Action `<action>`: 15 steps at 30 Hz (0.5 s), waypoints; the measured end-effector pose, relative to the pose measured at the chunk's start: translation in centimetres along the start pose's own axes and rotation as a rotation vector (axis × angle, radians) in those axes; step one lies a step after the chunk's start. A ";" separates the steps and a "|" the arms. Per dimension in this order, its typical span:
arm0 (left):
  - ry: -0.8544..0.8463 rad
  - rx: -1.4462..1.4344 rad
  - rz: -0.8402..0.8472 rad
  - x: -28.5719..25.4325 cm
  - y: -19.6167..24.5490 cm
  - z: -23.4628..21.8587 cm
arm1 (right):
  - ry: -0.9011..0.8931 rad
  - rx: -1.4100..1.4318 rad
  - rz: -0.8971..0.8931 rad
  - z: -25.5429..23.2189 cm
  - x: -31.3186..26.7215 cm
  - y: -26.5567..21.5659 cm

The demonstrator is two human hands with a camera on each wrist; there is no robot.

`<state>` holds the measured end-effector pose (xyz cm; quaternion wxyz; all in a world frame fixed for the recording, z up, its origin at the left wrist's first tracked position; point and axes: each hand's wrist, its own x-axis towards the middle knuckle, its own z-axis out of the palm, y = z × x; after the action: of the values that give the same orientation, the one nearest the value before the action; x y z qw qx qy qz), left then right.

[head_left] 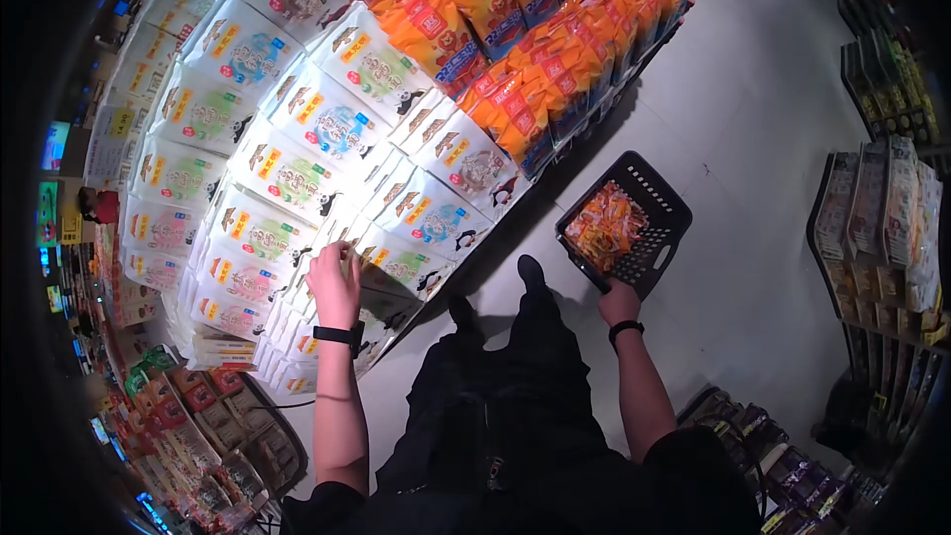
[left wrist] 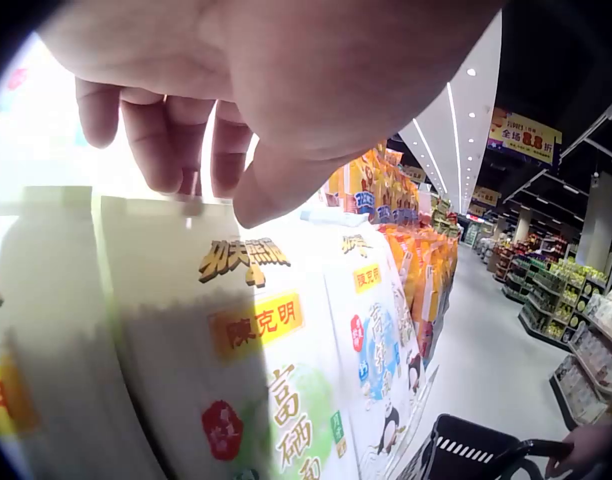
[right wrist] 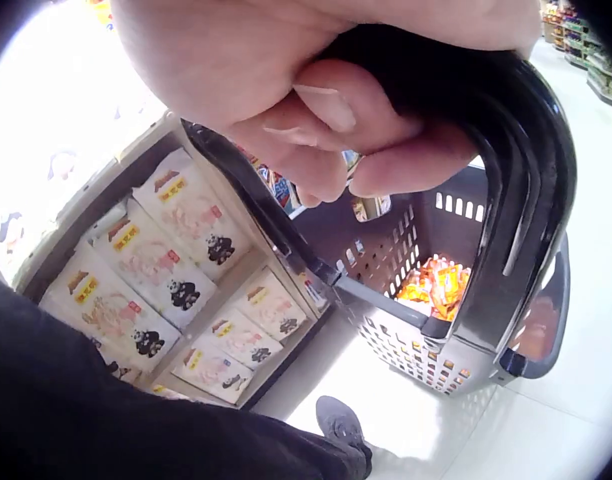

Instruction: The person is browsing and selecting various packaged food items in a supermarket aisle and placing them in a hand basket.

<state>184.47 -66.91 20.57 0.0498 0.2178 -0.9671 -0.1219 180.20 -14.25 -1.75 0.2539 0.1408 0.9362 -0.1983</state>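
Observation:
My left hand (head_left: 335,282) is at the display of white noodle packages. In the left wrist view, its thumb and fingertips pinch the top edge of a white package (left wrist: 261,345) with a yellow label and green print. The package stands upright among others like it. With curled fingers, my right hand (head_left: 619,303) grips the handle (right wrist: 531,150) of a black shopping basket (head_left: 676,210), which hangs beside my right leg. Orange packets (head_left: 604,226) lie inside the basket.
Orange snack-like bags (head_left: 525,89) fill the display beyond the white packages. Lower shelves hold more panda-printed packages (right wrist: 146,260). Pale aisle floor (head_left: 733,89) runs along the display's edge, with a shelf unit (head_left: 882,228) on the right and stacked goods (head_left: 198,426) behind at left.

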 end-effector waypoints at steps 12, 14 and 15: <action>-0.014 0.031 0.121 1.0 1.0 -0.1 | -0.068 -0.045 -0.121 -2.9 7.9 -2.1; 0.036 -0.056 0.192 0.2 0.7 0.0 | -0.111 -0.059 -0.111 -2.2 7.4 -1.7; 0.065 -0.099 0.222 -0.2 0.5 0.1 | -0.101 -0.045 -0.109 -2.3 6.9 -1.6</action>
<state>184.42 -66.37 20.65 0.1050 0.1102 -0.9759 -0.1561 172.90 -13.55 -3.12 0.2928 0.0738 0.9326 -0.1975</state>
